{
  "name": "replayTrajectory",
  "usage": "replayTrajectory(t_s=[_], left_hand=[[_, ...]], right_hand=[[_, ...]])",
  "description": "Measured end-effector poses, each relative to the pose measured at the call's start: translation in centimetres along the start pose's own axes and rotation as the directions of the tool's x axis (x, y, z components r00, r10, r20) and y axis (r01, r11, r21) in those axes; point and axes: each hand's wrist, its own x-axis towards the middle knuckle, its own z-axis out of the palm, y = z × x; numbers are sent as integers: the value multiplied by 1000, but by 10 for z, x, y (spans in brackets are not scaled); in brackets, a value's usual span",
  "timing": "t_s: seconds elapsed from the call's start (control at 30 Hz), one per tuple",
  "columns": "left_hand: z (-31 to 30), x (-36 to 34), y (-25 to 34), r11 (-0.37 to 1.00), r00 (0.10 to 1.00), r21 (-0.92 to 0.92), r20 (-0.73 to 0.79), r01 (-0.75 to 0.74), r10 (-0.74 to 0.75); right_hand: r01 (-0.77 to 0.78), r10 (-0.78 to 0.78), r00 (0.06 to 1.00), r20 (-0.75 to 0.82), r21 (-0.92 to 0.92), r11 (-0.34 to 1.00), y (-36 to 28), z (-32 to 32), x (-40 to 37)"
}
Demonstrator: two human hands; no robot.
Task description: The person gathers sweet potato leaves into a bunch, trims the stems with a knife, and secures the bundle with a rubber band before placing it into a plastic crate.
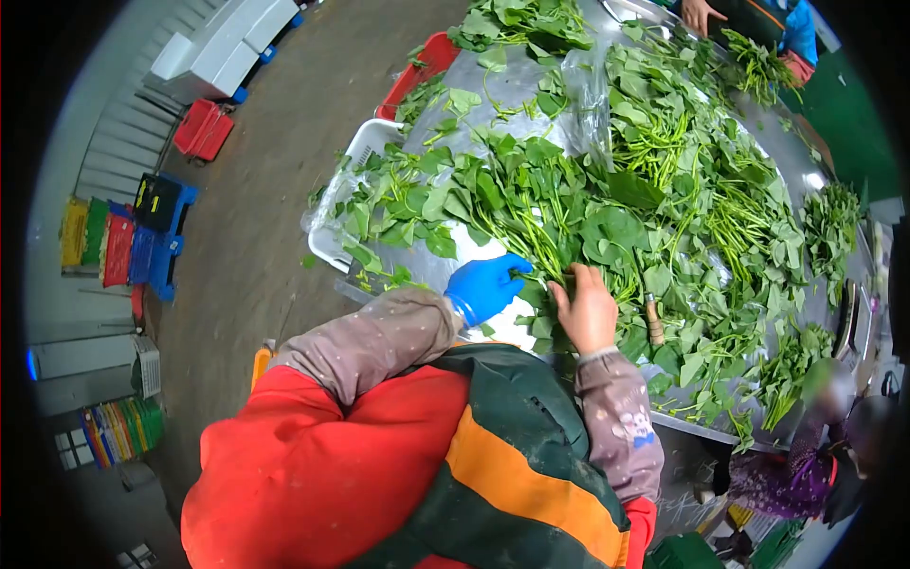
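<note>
My left hand (488, 287), in a blue glove, is closed around the stem ends of a bunch of leafy greens (531, 223) at the near edge of the metal table. Bare, my right hand (588, 311) sits just right of it, thumb and fingers curled about the lower stems of the same bunch; the fingertips are partly hidden by leaves. A white sheet or bag (479, 248) lies under the greens beside my gloved hand. Right of my bare hand, a wooden handle (655, 322) sticks out among the leaves, its other end partly covered.
Heaped greens (701, 199) cover the table's right side. A white basket (332, 213) and a red crate (422, 74) stand along its left edge. One co-worker's hand (701, 15) shows at the far end; another person in a purple sleeve (773, 484) is at lower right. Crates (203, 130) line the left wall.
</note>
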Motion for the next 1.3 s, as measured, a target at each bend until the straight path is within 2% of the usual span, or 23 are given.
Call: replayTrajectory(t_s=[0.07,0.1,0.13,0.2,0.23,0.27,0.33,0.4,0.43,0.47,0.5,0.53,0.57,0.67,0.73,0.83,0.93,0.97,1.07,1.13,1.2,1.27,1.3], left_hand=[[-15,12,14,912,997,409,-78,11,23],[-22,23,-2,930,998,369,-59,9,14],[-31,28,-16,915,998,401,-34,-30,48],[-25,51,-93,883,916,313,-84,-349,392],[-52,35,-51,1000,992,-27,126,1,3],[-60,29,-50,993,980,-42,168,115,-106],[-72,15,-31,952,946,-184,259,245,-194],[-65,11,-34,961,959,-193,244,197,-148],[-57,13,-42,997,981,-59,193,44,-32],[-61,6,-24,994,965,-96,260,42,-16],[-67,-1,-2,982,945,-148,320,118,-65],[-69,-7,11,960,917,-192,382,202,-116],[-59,-7,5,955,926,-259,376,145,-39],[-45,0,12,924,888,-357,458,140,42],[-33,8,22,906,877,-372,480,203,0],[-1,31,19,898,872,-377,489,228,-16],[9,37,36,802,741,-365,657,473,-139],[15,34,35,827,808,-406,582,390,-95],[20,31,34,758,897,-624,423,190,124],[16,27,35,750,879,-624,460,221,123],[15,22,35,768,886,-608,447,201,121],[17,14,31,729,911,-663,388,171,139],[17,10,31,722,908,-672,389,167,153]], right_hand=[[-29,40,996,80,-140,990,10,26,0],[-36,61,991,117,-212,977,16,33,1],[-72,82,995,64,-144,987,17,28,2],[-120,119,992,-38,-15,993,22,8,1],[-322,330,943,34,334,886,29,-1,-3],[-435,455,880,137,618,655,-1,-36,-1],[-336,506,862,40,792,510,-13,-62,-7],[-388,597,802,-14,748,538,4,-49,-15],[-459,522,853,-7,467,756,41,-26,-25],[-473,541,841,33,532,702,41,-20,-31],[-486,558,827,73,591,643,41,-13,-37],[-513,617,771,161,731,450,22,-16,-39],[-488,641,749,170,796,358,16,-17,-42],[-445,557,743,371,896,-4,25,-10,-60],[-514,595,689,414,858,-2,16,-7,-63],[-542,550,717,429,839,52,8,-2,-60],[-523,514,752,412,848,86,-4,0,-54],[-489,517,768,377,867,95,-11,-3,-56],[-473,483,806,341,862,181,-18,-4,-66],[-517,443,811,382,823,235,-22,-6,-69],[-424,480,850,216,821,382,-15,-5,-66],[-420,546,817,188,842,338,-17,-12,-53],[-424,548,818,173,827,371,-27,-15,-44]])
